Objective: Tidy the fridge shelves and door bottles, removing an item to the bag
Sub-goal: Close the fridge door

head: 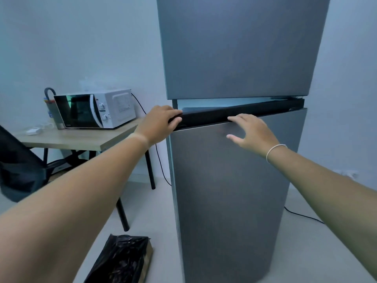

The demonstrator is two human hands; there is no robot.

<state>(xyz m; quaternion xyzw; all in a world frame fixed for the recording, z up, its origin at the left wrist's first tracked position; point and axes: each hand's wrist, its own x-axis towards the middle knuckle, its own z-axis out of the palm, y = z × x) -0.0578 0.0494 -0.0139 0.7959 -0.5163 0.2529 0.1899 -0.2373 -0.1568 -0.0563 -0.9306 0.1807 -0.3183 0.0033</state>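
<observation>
A tall grey two-door fridge stands in front of me. Its lower door is swung out a little at the left, showing a lit gap above its black top edge. My left hand grips the left end of that black edge, fingers curled over it. My right hand rests against the door's upper front with fingers spread, fingertips at the black edge. A black plastic bag lies on the floor at the fridge's lower left. The shelves and door bottles are hidden.
A white microwave sits on a wooden table with black legs at the left, a cable trailing behind it. A dark chair stands at the far left. Another cable runs along the floor to the right of the fridge.
</observation>
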